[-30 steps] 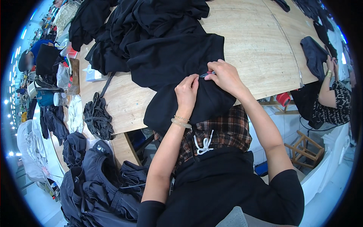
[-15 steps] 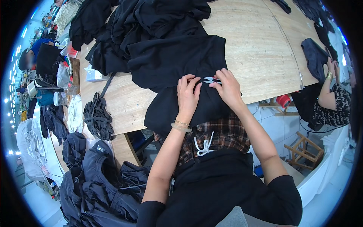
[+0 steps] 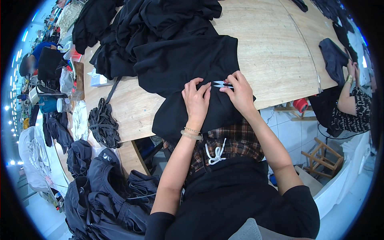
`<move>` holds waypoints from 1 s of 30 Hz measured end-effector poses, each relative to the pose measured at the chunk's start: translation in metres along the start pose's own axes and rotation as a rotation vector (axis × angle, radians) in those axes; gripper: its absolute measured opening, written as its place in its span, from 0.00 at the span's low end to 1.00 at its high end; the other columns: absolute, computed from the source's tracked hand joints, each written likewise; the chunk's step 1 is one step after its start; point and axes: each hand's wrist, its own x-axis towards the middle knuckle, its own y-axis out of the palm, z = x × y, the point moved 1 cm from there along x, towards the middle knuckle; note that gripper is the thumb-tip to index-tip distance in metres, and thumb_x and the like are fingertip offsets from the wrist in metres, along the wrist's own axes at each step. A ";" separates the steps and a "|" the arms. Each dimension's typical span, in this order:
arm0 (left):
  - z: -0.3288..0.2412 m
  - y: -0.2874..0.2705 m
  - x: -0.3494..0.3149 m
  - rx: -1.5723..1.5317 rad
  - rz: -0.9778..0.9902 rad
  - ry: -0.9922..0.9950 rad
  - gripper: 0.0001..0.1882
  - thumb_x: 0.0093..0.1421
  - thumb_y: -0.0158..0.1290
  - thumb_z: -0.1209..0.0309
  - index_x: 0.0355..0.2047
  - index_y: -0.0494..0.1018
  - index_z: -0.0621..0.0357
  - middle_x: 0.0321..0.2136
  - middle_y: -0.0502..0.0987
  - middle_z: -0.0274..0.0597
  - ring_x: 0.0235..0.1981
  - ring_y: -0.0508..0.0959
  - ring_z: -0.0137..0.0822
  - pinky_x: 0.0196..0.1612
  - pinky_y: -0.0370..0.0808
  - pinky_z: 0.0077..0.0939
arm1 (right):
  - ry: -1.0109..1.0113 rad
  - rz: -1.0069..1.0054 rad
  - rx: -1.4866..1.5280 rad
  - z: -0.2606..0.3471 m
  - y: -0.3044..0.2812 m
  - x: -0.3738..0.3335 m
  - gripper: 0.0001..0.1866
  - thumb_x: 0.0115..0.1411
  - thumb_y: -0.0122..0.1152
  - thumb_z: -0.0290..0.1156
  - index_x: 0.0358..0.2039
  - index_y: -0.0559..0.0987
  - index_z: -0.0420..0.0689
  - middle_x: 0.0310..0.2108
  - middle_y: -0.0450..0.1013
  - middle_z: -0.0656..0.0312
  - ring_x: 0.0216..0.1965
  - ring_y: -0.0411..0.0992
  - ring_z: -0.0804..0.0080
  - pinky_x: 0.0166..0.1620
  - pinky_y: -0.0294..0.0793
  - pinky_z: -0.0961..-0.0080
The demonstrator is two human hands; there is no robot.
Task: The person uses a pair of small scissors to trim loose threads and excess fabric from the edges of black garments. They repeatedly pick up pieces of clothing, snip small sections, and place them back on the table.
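Note:
A black garment [image 3: 182, 60] lies spread over the table edge in front of me, its near part hanging toward my lap. In my right hand [image 3: 240, 94] is a pair of thread snips [image 3: 219, 84], pinched between thumb and fingers. Their blades are apart and point left, just above the cloth. My left hand [image 3: 195, 100] rests on the garment, thumb and forefinger pinched on the cloth close to the blade tips. Any thread there is too fine to make out.
More black garments [image 3: 160, 20] are heaped at the far side of the wooden table [image 3: 272, 52]. Dark straps [image 3: 104, 124] lie in a bundle to the left, near a tissue box [image 3: 100, 79]. Dark clothes [image 3: 108, 196] pile up lower left. A co-worker's arm [image 3: 347, 102] handles cloth at the right.
My left hand has shifted slightly left and its fingers have moved a little away from the snips. The snips stay in my right hand, nearly in place.

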 end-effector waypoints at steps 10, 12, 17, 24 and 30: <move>-0.001 0.000 0.000 -0.007 0.010 -0.012 0.09 0.55 0.64 0.72 0.38 0.85 0.52 0.45 0.76 0.36 0.49 0.74 0.40 0.51 0.67 0.36 | 0.029 -0.047 0.022 0.003 0.003 0.002 0.17 0.50 0.74 0.33 0.35 0.75 0.40 0.35 0.68 0.59 0.39 0.73 0.58 0.39 0.73 0.64; -0.002 -0.001 0.000 0.026 -0.006 0.029 0.09 0.56 0.63 0.73 0.39 0.84 0.54 0.44 0.76 0.37 0.47 0.74 0.40 0.49 0.69 0.36 | 0.054 -0.045 0.032 0.003 0.004 0.002 0.17 0.50 0.74 0.33 0.35 0.75 0.40 0.36 0.69 0.59 0.39 0.74 0.58 0.39 0.73 0.64; -0.008 0.003 -0.002 -0.036 0.014 0.024 0.09 0.58 0.60 0.76 0.40 0.80 0.60 0.40 0.75 0.42 0.41 0.77 0.42 0.43 0.75 0.35 | 0.136 -0.074 0.157 -0.001 0.009 0.003 0.18 0.52 0.74 0.37 0.35 0.76 0.41 0.36 0.69 0.59 0.39 0.74 0.58 0.40 0.73 0.64; -0.020 0.003 0.000 0.139 0.023 0.128 0.08 0.59 0.60 0.75 0.39 0.80 0.60 0.36 0.76 0.41 0.37 0.78 0.41 0.38 0.78 0.35 | 0.207 -0.097 0.246 -0.005 0.004 0.007 0.18 0.53 0.74 0.38 0.34 0.76 0.40 0.37 0.71 0.60 0.40 0.75 0.59 0.42 0.74 0.67; -0.015 0.009 0.002 0.277 0.038 0.230 0.06 0.57 0.61 0.75 0.36 0.80 0.59 0.36 0.78 0.39 0.35 0.79 0.39 0.35 0.79 0.32 | 0.190 -0.113 0.284 -0.004 0.003 0.008 0.17 0.52 0.74 0.37 0.33 0.76 0.40 0.35 0.72 0.60 0.39 0.75 0.58 0.42 0.74 0.67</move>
